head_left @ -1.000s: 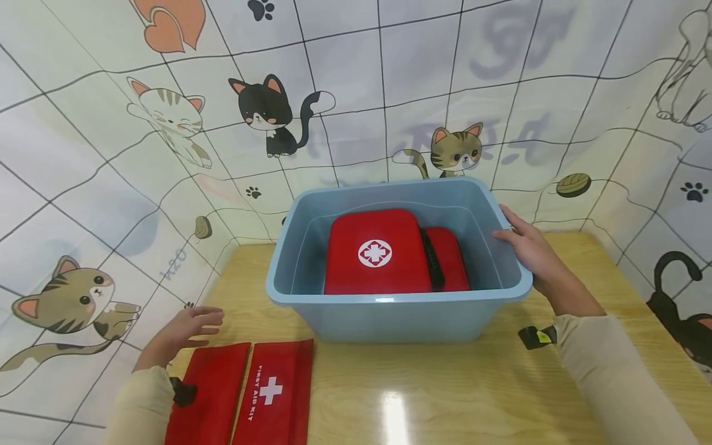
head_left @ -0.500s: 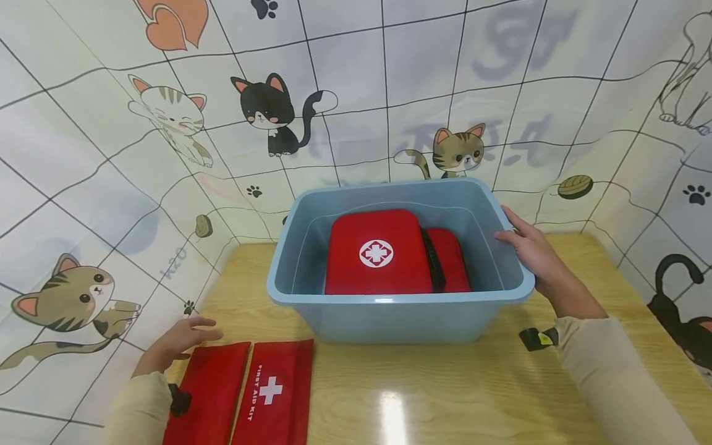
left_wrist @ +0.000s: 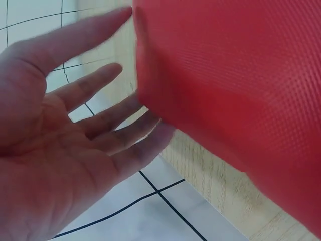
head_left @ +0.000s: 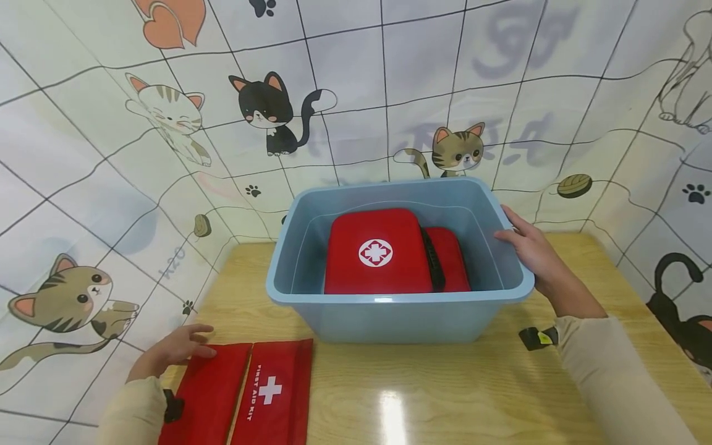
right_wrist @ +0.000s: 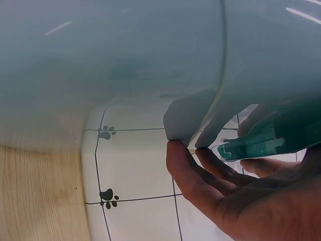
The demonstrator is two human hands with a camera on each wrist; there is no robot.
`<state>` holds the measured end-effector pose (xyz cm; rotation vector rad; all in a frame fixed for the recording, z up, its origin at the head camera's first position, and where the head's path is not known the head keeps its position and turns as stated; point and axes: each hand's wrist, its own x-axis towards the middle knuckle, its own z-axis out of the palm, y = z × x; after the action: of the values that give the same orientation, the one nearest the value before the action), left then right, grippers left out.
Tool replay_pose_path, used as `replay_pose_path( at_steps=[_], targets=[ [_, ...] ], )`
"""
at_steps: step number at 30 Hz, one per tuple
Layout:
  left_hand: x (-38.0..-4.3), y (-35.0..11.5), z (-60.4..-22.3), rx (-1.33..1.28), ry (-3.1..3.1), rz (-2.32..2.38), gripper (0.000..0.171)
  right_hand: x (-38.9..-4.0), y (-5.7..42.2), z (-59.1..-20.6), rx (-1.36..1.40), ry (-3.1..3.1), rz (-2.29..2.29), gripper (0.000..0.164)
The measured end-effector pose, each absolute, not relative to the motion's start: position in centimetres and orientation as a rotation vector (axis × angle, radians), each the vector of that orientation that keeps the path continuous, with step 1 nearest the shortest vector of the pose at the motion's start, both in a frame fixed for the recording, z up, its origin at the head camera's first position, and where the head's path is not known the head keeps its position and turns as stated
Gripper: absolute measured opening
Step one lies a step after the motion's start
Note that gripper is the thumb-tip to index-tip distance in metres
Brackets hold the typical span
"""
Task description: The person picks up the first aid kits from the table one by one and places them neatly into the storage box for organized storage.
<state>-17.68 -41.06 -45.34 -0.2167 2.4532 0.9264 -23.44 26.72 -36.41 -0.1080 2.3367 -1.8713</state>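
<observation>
Right hand (head_left: 528, 250) grips the smooth, round-cornered plastic tub (head_left: 389, 322)

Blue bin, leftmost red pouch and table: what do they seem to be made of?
Blue bin: probably plastic, smooth and semi-glossy, with a moulded rim and rounded corners.
Leftmost red pouch: perhaps coated fabric or vinyl; the left wrist view shows a fine, regular texture.
Table: wood or wood-look laminate; the grain shows, and a bright reflection suggests a glossy finish.
</observation>
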Motion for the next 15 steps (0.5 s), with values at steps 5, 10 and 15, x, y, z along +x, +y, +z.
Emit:
replay_pose_path(
  at_steps=[5,10,15],
  targets=[
    [-17.8,-41.1,-45.6,-0.143,2.510,0.880,0.071,-23.4,26.6,-36.4,-0.111,2.346,-1.865,0.065],
    [-17.8,-41.1,-45.2,-0.140,2.562,0.770,0.071,-23.4,26.6,-36.4,-0.114,2.337,-1.874,0.065],
    [-17.9,-41.4,-44.5,-0.159,2.575,0.742,0.058,-23.5,26.6,-36.3,-0.102,2.335,-1.869,0.065]
  ],
)
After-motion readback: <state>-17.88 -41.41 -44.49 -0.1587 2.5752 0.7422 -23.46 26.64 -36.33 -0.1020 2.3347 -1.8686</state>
